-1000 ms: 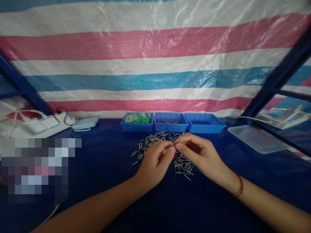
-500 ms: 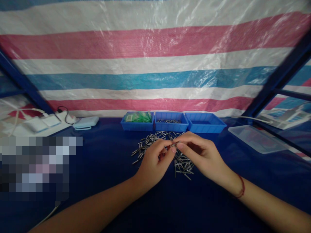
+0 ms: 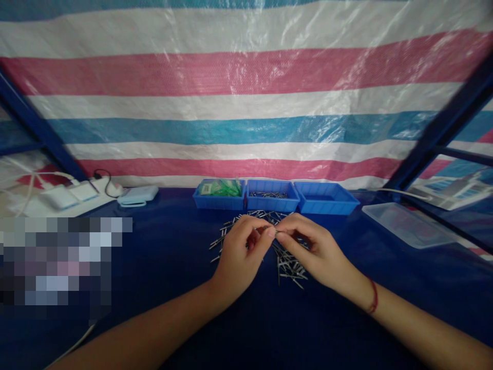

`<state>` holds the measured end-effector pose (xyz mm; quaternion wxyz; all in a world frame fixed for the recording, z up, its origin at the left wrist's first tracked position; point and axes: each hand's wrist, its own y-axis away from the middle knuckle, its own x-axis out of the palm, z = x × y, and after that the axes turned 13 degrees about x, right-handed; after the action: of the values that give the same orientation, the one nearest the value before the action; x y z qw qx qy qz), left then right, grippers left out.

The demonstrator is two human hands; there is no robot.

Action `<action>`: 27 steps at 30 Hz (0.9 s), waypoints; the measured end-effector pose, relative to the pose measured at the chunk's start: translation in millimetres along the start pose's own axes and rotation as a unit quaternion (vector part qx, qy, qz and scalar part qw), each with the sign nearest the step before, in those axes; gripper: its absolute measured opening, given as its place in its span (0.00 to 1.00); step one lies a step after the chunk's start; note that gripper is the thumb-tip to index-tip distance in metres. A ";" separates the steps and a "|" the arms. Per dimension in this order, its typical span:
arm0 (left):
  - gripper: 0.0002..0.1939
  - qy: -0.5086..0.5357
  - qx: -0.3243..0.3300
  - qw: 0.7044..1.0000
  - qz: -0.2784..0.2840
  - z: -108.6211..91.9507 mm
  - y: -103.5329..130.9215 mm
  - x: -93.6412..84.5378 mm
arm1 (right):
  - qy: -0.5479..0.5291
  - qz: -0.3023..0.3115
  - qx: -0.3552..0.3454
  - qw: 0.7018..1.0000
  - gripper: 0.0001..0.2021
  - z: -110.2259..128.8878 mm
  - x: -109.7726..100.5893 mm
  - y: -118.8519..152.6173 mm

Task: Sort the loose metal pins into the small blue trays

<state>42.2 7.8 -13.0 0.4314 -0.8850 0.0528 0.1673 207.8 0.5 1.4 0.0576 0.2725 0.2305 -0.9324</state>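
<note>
1. Both hands meet over the middle of the bench [image 3: 162, 241], fingertip to fingertip, each thumb and forefinger drawn together in a pinch.
2. The left hand [image 3: 239, 252] and the right hand [image 3: 318, 249] grip the same small metal piece [image 3: 276, 233] between them; the fingers cover most of it, so I can't make out its shape.
3. Beneath and beyond them spreads a loose pile of thin metal pins [image 3: 290, 267], lying at all angles; the hands block my view of its centre.
4. Just behind the pile, three blue bins stand side by side: the left bin [image 3: 219, 204] holds green packets [image 3: 223, 188], the middle bin [image 3: 272, 205] holds more pins, and the right bin [image 3: 327, 207] ends the row.
5. The pile lies between the wrists and those bins.
6. Well off to the right, a clear plastic tray [image 3: 410, 226] lies flat, a white cable [image 3: 404, 193] running behind it.
7. Over on the left sit a pale blue case [image 3: 137, 195] and a white power strip [image 3: 90, 205] crowded with plugs; a blurred-out patch hides the bench in front of these.
8. A striped plastic sheet [image 3: 231, 74] closes off the back, with blue frame posts [image 3: 435, 123] slanting at either side.
9. A red cord bracelet [image 3: 373, 296] circles the right wrist.
</note>
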 end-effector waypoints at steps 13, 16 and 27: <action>0.10 -0.024 -0.060 0.997 -0.033 33.3 -26.9 -29.0 | 0.266 -0.180 0.026 0.947 0.12 -43.1 -24.2 -79.3; 0.08 -0.059 -0.026 0.997 0.029 38.9 -29.3 -33.6 | 0.268 -0.177 0.033 0.947 0.13 -46.2 -18.2 -72.3; 0.12 -0.144 0.077 0.964 0.211 46.5 -24.4 -28.9 | 0.166 -0.068 0.075 0.981 0.08 -46.4 -5.2 -29.4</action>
<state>9.2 57.9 -11.5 0.4559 -0.7847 0.1881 0.3756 227.7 47.9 -18.6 -0.0654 0.4106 0.1839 -0.8907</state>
